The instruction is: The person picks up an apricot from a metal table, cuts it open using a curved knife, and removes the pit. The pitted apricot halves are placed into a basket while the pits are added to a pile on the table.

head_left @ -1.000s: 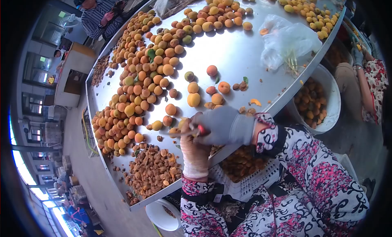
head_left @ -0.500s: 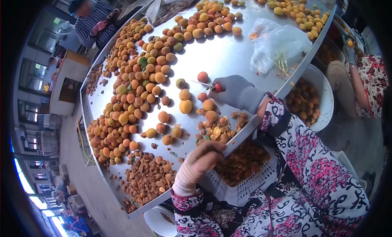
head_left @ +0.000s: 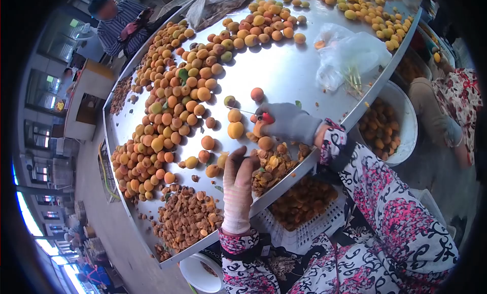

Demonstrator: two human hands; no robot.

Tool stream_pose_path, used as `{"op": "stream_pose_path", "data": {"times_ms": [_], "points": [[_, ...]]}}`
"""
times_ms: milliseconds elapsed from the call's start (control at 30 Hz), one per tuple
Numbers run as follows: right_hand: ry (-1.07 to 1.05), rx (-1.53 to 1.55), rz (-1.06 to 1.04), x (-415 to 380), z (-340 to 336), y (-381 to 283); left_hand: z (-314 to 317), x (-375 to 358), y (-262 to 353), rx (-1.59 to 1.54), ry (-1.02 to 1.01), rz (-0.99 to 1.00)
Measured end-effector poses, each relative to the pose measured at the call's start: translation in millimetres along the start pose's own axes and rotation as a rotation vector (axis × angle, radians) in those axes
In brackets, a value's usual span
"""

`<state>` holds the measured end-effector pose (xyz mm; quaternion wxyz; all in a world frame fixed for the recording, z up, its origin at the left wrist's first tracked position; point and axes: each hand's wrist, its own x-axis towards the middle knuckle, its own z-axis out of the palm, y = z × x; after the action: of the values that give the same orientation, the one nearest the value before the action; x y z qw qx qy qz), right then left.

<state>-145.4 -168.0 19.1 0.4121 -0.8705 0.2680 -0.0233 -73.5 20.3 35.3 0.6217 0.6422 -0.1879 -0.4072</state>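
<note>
My right hand (head_left: 289, 122), in a grey glove, grips a small red-handled knife (head_left: 266, 117) whose thin blade points left over the steel table (head_left: 284, 71). An apricot (head_left: 258, 128) sits against its fingertips. My left hand (head_left: 237, 170), in a pale glove, reaches over the table edge. Its fingers lie flat beside a loose apricot (head_left: 222, 159) and a small heap of cut scraps and pits (head_left: 271, 164). Nothing shows in that hand. Both sleeves are floral.
A big heap of apricots (head_left: 172, 106) covers the table's left. Pits (head_left: 187, 215) are piled near the front corner. A white crate of halves (head_left: 304, 203) sits below the edge, a white bucket (head_left: 401, 121) to the right. Other people work at the far left (head_left: 122, 20) and right (head_left: 456, 101).
My left hand came up from the crate below the edge and now reaches onto the table. My right hand with the knife stayed by the loose apricots, shifting slightly toward me.
</note>
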Motion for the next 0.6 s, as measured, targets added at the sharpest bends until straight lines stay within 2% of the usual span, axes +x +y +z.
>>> {"op": "stream_pose_path", "data": {"times_ms": [33,67,100,167,200,267,500,567,600], "points": [[-0.011,0.178,-0.068,-4.3,2.5,-4.3,1.3,0.8,-0.2,-0.047,0.072,0.038],[-0.157,0.492,0.075,-13.5,-0.8,-19.6,0.4,-0.5,1.8,-0.054,0.053,0.046],[-0.066,0.398,-0.119,-16.6,6.7,-21.5,3.7,-1.8,5.0,-0.092,0.031,0.072],[-0.035,0.416,-0.211,-25.5,16.1,-29.0,2.8,0.2,6.9,0.009,-0.078,0.185],[-0.038,0.418,-0.215,-28.9,17.7,-32.2,1.9,-0.1,6.2,0.012,-0.074,0.186],[0.008,0.451,-0.229,-33.8,18.2,-37.3,-0.3,0.5,2.9,-0.319,-0.091,0.093],[-0.028,0.412,-0.233,-50.8,10.6,-44.7,-20.1,-1.7,5.5,-0.472,-0.069,0.125],[-0.075,0.257,-0.27,-55.6,16.7,-45.2,-19.2,-3.9,7.4,-0.495,-0.039,0.164],[-0.096,0.282,-0.247,-58.7,19.6,-46.6,-23.0,-2.9,4.5,-0.458,-0.037,0.169]]}}
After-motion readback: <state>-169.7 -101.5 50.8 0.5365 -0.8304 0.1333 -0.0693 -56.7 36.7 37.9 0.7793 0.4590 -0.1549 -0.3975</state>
